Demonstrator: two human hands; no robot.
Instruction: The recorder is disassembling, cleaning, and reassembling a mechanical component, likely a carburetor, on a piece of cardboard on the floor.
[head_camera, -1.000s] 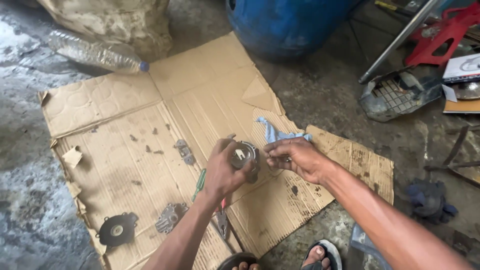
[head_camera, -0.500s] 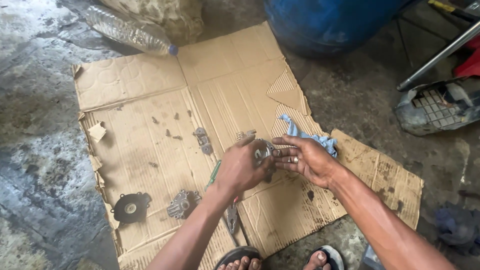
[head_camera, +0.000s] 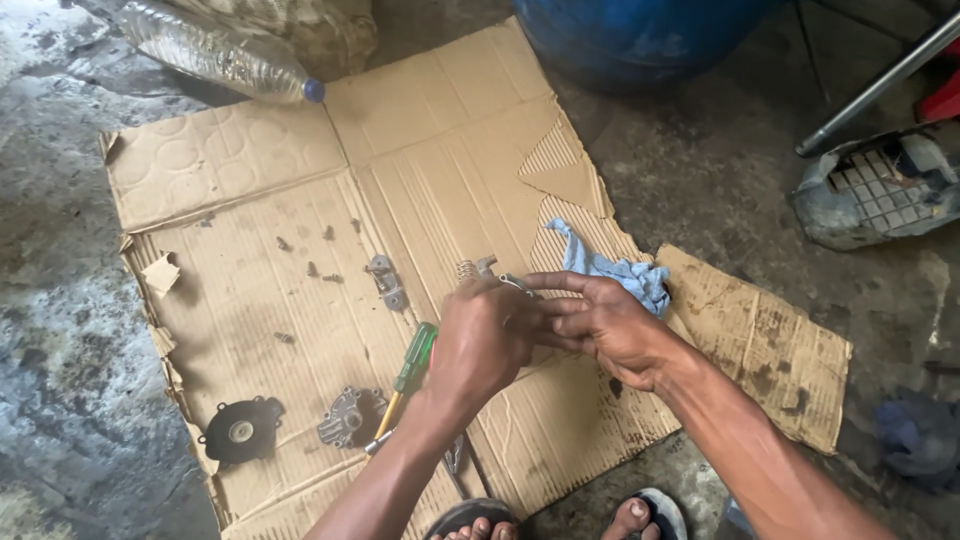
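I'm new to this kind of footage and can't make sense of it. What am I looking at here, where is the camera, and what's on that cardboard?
The camera is worn on a person's head and looks down at their own two bare hands; their sandalled feet show at the bottom edge. The left hand and right hand meet around a small metal part with a spring, mostly hidden by the fingers. They work over a flattened sheet of cardboard on a concrete floor. On it lie a green-handled screwdriver, a black round diaphragm, a grey metal cover, a small metal bracket and a blue rag. A clear plastic bottle and a blue drum sit beyond the cardboard.
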